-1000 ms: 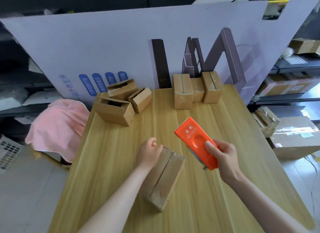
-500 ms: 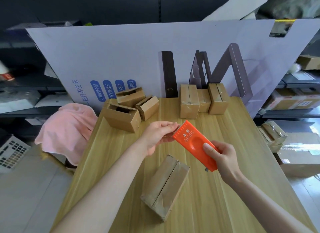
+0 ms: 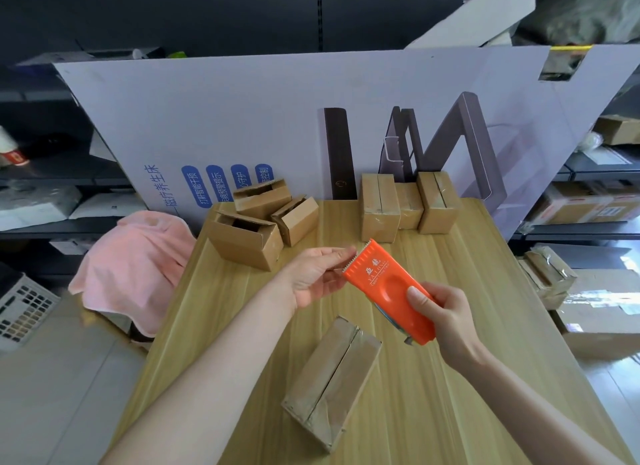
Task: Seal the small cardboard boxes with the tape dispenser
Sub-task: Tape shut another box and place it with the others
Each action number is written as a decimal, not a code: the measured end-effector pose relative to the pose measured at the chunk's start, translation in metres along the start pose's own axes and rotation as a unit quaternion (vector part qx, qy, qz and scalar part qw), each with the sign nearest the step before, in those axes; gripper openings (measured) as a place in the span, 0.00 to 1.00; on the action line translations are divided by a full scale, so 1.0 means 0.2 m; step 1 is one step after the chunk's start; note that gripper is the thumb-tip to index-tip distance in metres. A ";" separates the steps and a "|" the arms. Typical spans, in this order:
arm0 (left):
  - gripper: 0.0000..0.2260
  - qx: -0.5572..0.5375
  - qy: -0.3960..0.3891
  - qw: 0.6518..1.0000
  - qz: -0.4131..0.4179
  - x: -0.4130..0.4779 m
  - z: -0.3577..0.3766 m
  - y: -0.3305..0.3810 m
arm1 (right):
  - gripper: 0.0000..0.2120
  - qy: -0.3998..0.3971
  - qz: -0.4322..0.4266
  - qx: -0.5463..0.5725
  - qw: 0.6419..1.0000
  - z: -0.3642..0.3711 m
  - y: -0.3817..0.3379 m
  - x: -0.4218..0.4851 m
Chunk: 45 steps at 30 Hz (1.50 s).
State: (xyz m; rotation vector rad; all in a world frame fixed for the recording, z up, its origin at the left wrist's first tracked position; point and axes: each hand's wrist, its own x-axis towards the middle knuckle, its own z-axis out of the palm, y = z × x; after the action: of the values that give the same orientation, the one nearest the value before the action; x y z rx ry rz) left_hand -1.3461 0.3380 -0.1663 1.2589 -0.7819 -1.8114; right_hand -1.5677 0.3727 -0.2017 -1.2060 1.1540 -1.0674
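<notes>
My right hand (image 3: 446, 319) grips the orange tape dispenser (image 3: 388, 288) above the wooden table (image 3: 214, 312), its toothed end pointing up and left. My left hand (image 3: 315, 274) pinches the tape end at that toothed edge. Below both hands a small cardboard box (image 3: 332, 381) lies on the table with its flaps closed and a seam along the top. Three open boxes (image 3: 249, 236) sit at the back left. Three closed boxes (image 3: 408, 205) stand at the back centre.
A large pale printed cardboard sheet (image 3: 277, 118) stands upright behind the table. A pink cloth (image 3: 135, 264) is draped to the left of the table. Shelves with cartons (image 3: 588, 205) line the right side, and more cartons (image 3: 547, 277) sit on the floor there.
My left hand left the near box, rose to the dispenser's toothed end and took hold of the tape there. My right hand kept the dispenser raised.
</notes>
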 end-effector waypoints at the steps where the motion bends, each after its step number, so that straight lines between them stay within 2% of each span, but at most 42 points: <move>1: 0.10 -0.002 0.010 1.000 -0.002 0.01 0.00 0.00 | 0.11 -0.001 0.002 0.000 1.000 0.00 0.00 0.00; 5: 0.02 0.055 0.101 0.993 0.029 0.05 -0.02 -0.01 | 0.16 -0.002 0.002 -0.023 1.000 0.02 0.00 0.00; 8: 0.05 0.089 0.155 0.983 0.048 0.09 -0.03 0.00 | 0.17 0.002 0.000 -0.044 0.999 0.03 -0.02 0.00; 14: 0.06 0.100 0.190 0.976 0.045 0.17 -0.06 0.00 | 0.16 0.020 0.000 -0.103 0.995 -0.02 -0.02 -0.01; 17: 0.05 0.105 0.244 0.963 0.046 0.20 -0.18 -0.01 | 0.12 0.034 0.029 -0.135 0.990 -0.15 0.04 -0.05; 21: 0.05 0.111 0.272 0.956 0.015 0.27 -0.29 -0.12 | 0.10 0.038 0.078 -0.173 0.981 -0.31 0.18 -0.15; 27: 0.06 0.165 0.262 0.950 -0.029 0.40 -0.28 -0.42 | 0.05 0.041 0.131 -0.319 0.938 -0.45 0.38 -0.20; 30: 0.07 0.179 0.264 0.946 -0.046 0.45 -0.28 -0.52 | 0.07 0.040 0.167 -0.376 0.911 -0.44 0.43 -0.17; 36: 0.04 0.202 0.262 0.940 -0.080 0.50 -0.31 -0.63 | 0.10 0.023 0.209 -0.438 0.874 -0.45 0.49 -0.13; 42: 0.06 0.184 0.303 0.932 -0.075 0.52 -0.30 -0.72 | 0.13 0.031 0.212 -0.493 0.843 -0.39 0.56 -0.10; 45: 0.04 0.219 0.325 0.918 -0.065 0.52 -0.26 -0.75 | 0.14 0.032 0.210 -0.528 0.822 -0.33 0.58 -0.07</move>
State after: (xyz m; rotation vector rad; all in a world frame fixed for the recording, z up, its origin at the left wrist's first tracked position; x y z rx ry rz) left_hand -1.3556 0.3216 -0.3559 2.0992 -0.7400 -1.1955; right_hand -1.6345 0.3880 -0.3162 -1.6021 2.0653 -0.0388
